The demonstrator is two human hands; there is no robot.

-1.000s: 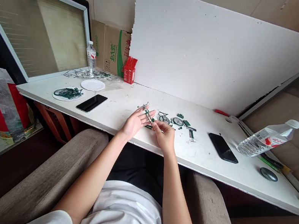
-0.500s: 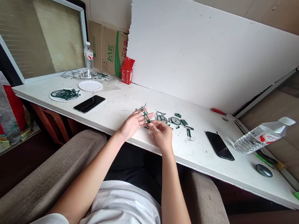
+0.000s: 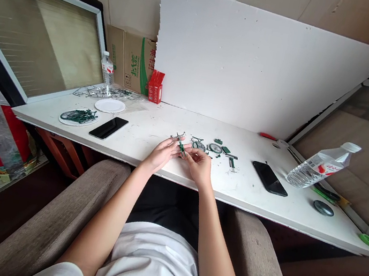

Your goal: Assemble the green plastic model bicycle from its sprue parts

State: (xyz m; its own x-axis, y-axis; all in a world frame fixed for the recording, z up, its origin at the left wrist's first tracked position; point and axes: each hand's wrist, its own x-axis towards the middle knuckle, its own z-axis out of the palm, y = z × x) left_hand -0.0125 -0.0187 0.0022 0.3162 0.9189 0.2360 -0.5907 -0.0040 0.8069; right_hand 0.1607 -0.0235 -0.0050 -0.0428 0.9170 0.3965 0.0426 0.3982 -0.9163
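A small green model bicycle frame (image 3: 182, 147) is held between my two hands above the table's front edge. Silver handlebars (image 3: 178, 135) stick out from its far end. My left hand (image 3: 162, 154) supports the frame from the left, its fingers closed against it. From the right, my right hand (image 3: 199, 164) pinches the near end between thumb and fingers. Just beyond my right fingers lie model wheels (image 3: 215, 148) with thin spokes. Beside them are small green pieces (image 3: 225, 149) and a narrow green and silver part (image 3: 232, 163).
To the left, a plate of green parts (image 3: 79, 116), a phone (image 3: 108, 128) and a white plate (image 3: 109, 106) lie on the table. On the right are another phone (image 3: 269, 177), a water bottle (image 3: 324, 165) and a dark mouse (image 3: 323, 208). A white board (image 3: 253, 69) stands behind.
The frame has turned more upright in my hands, bringing its silver handlebars more plainly into view. My right fingers have shifted slightly along it; the parts on the table stay put.
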